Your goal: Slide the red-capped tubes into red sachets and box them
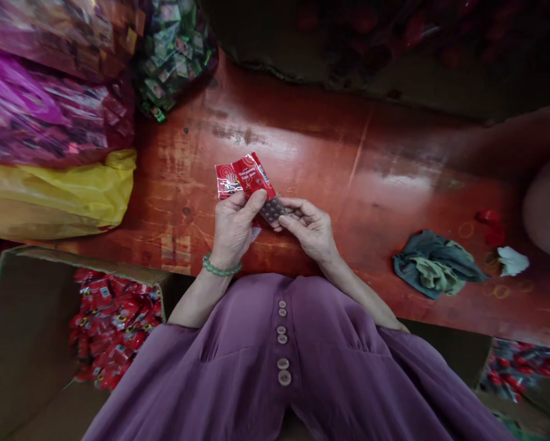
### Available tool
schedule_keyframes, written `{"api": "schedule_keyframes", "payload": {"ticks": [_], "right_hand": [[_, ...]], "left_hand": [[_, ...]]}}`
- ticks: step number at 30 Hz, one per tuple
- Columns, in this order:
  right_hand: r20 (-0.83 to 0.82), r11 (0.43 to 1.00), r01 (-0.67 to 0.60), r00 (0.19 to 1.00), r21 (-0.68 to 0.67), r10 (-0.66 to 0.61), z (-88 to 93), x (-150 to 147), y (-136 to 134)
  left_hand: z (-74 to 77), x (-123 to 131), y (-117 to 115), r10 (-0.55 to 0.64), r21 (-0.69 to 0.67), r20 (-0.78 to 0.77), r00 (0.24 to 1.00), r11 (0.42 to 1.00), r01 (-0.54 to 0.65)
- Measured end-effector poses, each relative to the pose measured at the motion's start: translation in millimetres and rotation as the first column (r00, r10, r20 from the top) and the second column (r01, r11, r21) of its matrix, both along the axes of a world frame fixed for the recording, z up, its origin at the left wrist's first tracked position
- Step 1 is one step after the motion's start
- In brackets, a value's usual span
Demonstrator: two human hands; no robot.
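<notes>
In the middle of the head view, my left hand [239, 223] is closed round a red printed packet [253, 176], its thumb pressed flat on the front. A second red printed piece [226, 177] fans out to the left behind it, partly hidden by my fingers. At the packet's lower end, a clear blister pack [272, 211] of small dark round pieces sticks out. The fingers of my right hand [308, 228] pinch the edge of that blister pack. Whether the blister pack is inside the packet or only against it, I cannot tell.
On the left of the red table [330, 159] are pink [49, 110], yellow [68, 199] and green [176, 55] bags of goods. A cardboard box [31, 331] with red packets stands lower left. Dark cloth [435, 263], white tissue [512, 261] and rubber bands [500, 291] lie on the right.
</notes>
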State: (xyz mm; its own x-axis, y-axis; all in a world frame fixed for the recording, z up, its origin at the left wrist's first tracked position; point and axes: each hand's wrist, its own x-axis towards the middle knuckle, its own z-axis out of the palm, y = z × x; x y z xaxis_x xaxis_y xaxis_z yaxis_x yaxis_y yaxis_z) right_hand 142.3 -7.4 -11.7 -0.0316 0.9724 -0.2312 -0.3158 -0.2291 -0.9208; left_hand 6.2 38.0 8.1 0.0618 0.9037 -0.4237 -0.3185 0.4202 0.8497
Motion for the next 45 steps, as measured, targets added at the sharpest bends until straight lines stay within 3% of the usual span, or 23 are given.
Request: {"api": "schedule_keyframes", "payload": {"ticks": [4, 9, 16, 23, 28, 31, 33, 35, 37, 39, 40, 43, 45], "right_hand": [[0.036, 0.999, 0.029, 0.999, -0.021, -0.029, 3.9, -0.5, -1.2], [0.077, 0.999, 0.044, 0.996, -0.006, -0.043, 9.8, -2.3, -3.9], [0.004, 0.994, 0.106, 0.994, -0.013, -0.106, 5.0, -3.1, -9.5], [0.121, 0.997, 0.077, 0.990, 0.015, -0.078, 4.1, -3.1, -17.5], [0.269, 0.975, -0.156, 0.957, 0.158, 0.110, 2.0, -3.8, -22.1], [0.454, 0.935, -0.265, 0.881, 0.234, 0.136, -1.5, -5.4, -18.3], [0.597, 0.890, -0.347, 0.794, 0.296, 0.111, -4.3, -7.7, -13.3], [0.733, 0.821, -0.460, 0.676, 0.337, 0.077, -7.1, -10.2, -8.2], [0.834, 0.754, -0.566, 0.550, 0.333, 0.045, -10.2, -12.0, -4.4], [0.898, 0.705, -0.651, 0.437, 0.283, 0.042, -13.5, -12.8, -2.6], [0.920, 0.689, -0.681, 0.389, 0.251, 0.050, -15.3, -13.0, -2.3], [0.957, 0.675, -0.717, 0.284, 0.173, 0.056, -21.0, -13.3, -2.4], [0.967, 0.676, -0.719, 0.253, 0.162, 0.038, -24.3, -13.7, -2.4]], "left_hand": [[3.2, 0.7, -5.7, -0.048, 0.011, 0.004, 0.999, 0.999, 0.048], [6.3, -3.2, -5.1, 0.014, 0.055, 0.051, 0.999, 0.998, -0.017], [6.9, 2.4, -18.7, -0.108, 0.006, 0.126, 0.986, 0.994, 0.108], [-0.7, -0.5, -38.4, -0.133, 0.050, 0.081, 0.988, 0.990, 0.129], [6.7, -39.0, -53.9, -0.090, 0.093, -0.076, 0.993, 0.991, 0.097], [21.0, -83.0, -74.9, 0.043, 0.103, -0.209, 0.977, 0.994, -0.022], [31.9, -117.4, -93.1, 0.203, 0.125, -0.399, 0.894, 0.978, -0.166], [39.6, -153.8, -112.5, 0.291, 0.140, -0.687, 0.666, 0.952, -0.272], [40.5, -190.3, -132.0, 0.240, 0.124, -0.894, 0.379, 0.944, -0.305], [34.1, -224.3, -150.1, 0.111, 0.066, -0.987, 0.116, 0.939, -0.336], [29.1, -239.1, -158.1, 0.039, 0.026, -0.999, 0.032, 0.939, -0.344], [13.9, -267.7, -174.2, -0.195, -0.175, -0.981, -0.019, 0.917, -0.359], [9.3, -269.9, -175.7, -0.217, -0.201, -0.976, 0.003, 0.899, -0.388]]}}
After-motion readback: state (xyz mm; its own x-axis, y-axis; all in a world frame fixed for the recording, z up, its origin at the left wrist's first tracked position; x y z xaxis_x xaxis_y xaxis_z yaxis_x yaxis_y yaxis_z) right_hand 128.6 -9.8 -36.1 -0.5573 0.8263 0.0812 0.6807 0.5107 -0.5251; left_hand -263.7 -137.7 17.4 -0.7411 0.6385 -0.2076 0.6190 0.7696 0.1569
